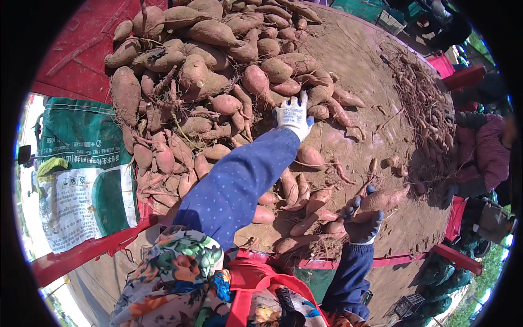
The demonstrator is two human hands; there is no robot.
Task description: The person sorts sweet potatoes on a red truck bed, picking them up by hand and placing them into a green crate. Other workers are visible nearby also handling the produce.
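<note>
Sweet potatoes with soil and thin roots on them form a large heap (208, 77) at the top and left of a dirt-covered bed. My left hand (293, 115), in a white glove, reaches to the heap's right side, palm down with fingers spread, touching the tubers there; no held item shows in it. At the lower right, my right hand (363, 216), in a dark-fingered glove, is curled around a sweet potato (384, 199) with its palm up. Several loose sweet potatoes (289, 187) lie between my hands and along the near edge.
Small roots and thin tubers are piled (425, 102) along the right side. A person in a checked sleeve (492, 151) is beyond that pile. Red metal rails (94, 249) edge the bed. A green-and-white printed sack (88, 171) hangs at left. A black crate (408, 304) is at the lower right.
</note>
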